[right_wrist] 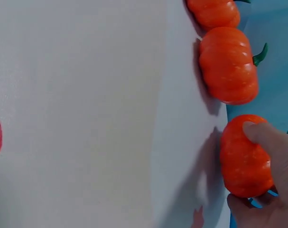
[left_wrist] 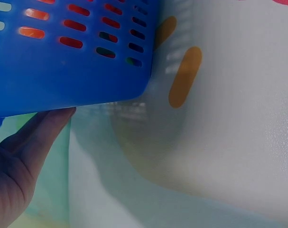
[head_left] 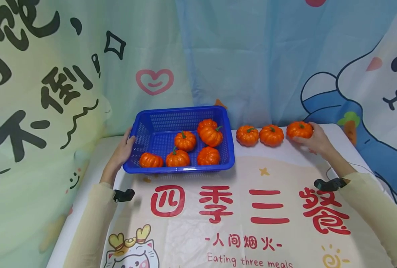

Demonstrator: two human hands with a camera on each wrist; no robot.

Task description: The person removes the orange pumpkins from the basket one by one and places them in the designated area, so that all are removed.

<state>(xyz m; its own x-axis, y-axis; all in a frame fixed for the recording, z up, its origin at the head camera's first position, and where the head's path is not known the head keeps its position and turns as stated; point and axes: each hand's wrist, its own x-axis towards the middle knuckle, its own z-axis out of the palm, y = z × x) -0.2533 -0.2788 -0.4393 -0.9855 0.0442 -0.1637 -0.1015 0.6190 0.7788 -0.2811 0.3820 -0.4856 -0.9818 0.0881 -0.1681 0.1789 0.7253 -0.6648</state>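
Note:
A blue plastic basket with perforated walls holds several small orange pumpkins, among them one pumpkin near its middle. At the basket's left side, my left hand touches the outer rim with its thumb straight; its other fingers are partly hidden. In the left wrist view, the thumb of that hand meets the edge of the rim. Over at the far right, my right hand grips an orange pumpkin between thumb and fingers. Two more pumpkins, one middle and one left, sit between it and the basket.
A printed cloth with red lettering covers the white table. Behind it hangs a patterned curtain, close to the pumpkin row. Dark cameras sit on both wrists, and a thin cable runs by the right arm.

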